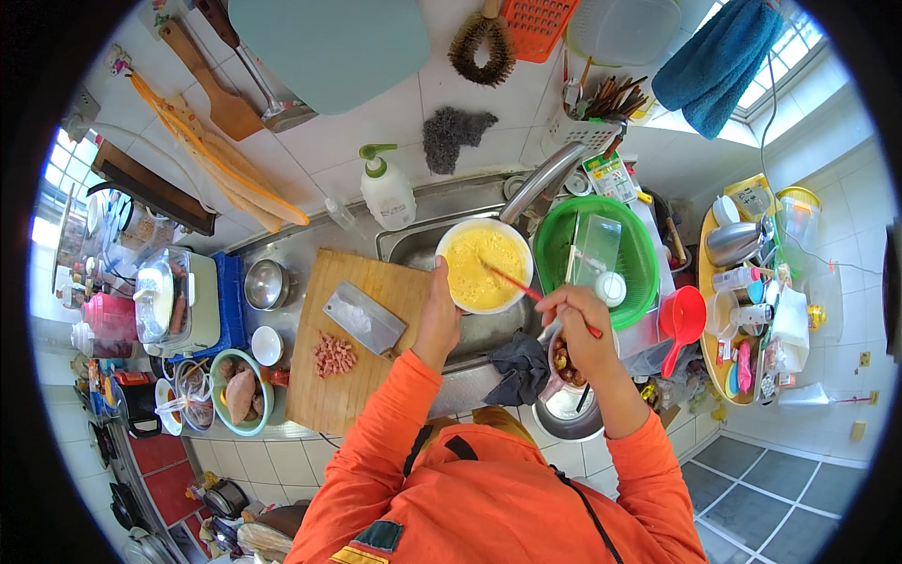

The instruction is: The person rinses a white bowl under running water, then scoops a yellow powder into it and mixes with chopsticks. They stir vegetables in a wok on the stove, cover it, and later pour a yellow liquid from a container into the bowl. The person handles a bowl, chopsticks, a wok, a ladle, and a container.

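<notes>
My left hand [438, 317] grips the lower left side of a white bowl [528, 264] above the sink. Frothy yellow beaten egg [480, 262] fills much of the bowl. With my right hand [579, 326] I hold red chopsticks [520, 287], whose tips dip into the egg. Left of the sink a wooden cutting board [317, 409] carries a cleaver [363, 317] and a small heap of diced pink meat [333, 355]. The cleaver's handle lies partly behind my left forearm.
A steel faucet [542, 180] rises behind the bowl. Right of it stands a green basket [652, 264] holding clear plastic. A dark cloth [520, 368] hangs over the sink's front edge. A soap pump bottle [387, 194], steel bowl [266, 285], small white bowl [267, 345] and red ladle [682, 317] surround the work area.
</notes>
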Available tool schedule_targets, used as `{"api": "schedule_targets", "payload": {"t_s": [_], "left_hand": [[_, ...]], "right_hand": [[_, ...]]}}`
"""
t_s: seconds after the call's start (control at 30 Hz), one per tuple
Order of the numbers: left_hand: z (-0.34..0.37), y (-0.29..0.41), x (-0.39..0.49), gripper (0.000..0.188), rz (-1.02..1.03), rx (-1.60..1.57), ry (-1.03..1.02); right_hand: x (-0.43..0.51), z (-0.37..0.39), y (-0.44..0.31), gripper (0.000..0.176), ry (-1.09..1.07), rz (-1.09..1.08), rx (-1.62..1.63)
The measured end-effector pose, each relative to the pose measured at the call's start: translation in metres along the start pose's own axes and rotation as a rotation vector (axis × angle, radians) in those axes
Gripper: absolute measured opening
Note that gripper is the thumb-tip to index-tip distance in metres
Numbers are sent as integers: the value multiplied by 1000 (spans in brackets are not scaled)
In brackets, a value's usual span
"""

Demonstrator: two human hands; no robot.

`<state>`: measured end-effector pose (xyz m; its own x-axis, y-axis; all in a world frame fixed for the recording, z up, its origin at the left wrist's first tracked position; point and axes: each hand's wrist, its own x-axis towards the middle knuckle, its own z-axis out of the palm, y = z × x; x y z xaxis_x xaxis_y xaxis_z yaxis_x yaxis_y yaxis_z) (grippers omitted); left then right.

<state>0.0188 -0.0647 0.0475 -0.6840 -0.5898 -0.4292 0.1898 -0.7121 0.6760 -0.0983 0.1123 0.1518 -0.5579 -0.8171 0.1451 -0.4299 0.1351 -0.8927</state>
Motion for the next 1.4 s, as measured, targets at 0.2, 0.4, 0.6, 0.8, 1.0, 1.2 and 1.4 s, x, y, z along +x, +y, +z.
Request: {"api": "schedule_targets", "payload": {"t_s": [0.2,0.4,0.6,0.8,1.0,1.2,1.4], "left_hand": [[-1,-4,2,56,0,56,-13],[-3,-7,3,56,-2,64,-7],[-3,-6,0,62,-13,55,-54],[5,1,-9,58,-4,45,-91],[5,-1,-21,58,-50,70,-47],[3,1,-43,57,-91,76,-85],[-1,11,-73,57,-130,142,-178]], "right_hand": [[-4,-1,4,19,58,27,75],[-3,-10,-3,19,105,10,-28],[-10,-17,-2,19,89,29,52],[-22,-15,-5,22,82,44,268],[-29,-26,-9,22,-21,32,193],[-48,-33,-23,24,-119,194,305],[-71,-38,-19,23,-62,97,314]]}}
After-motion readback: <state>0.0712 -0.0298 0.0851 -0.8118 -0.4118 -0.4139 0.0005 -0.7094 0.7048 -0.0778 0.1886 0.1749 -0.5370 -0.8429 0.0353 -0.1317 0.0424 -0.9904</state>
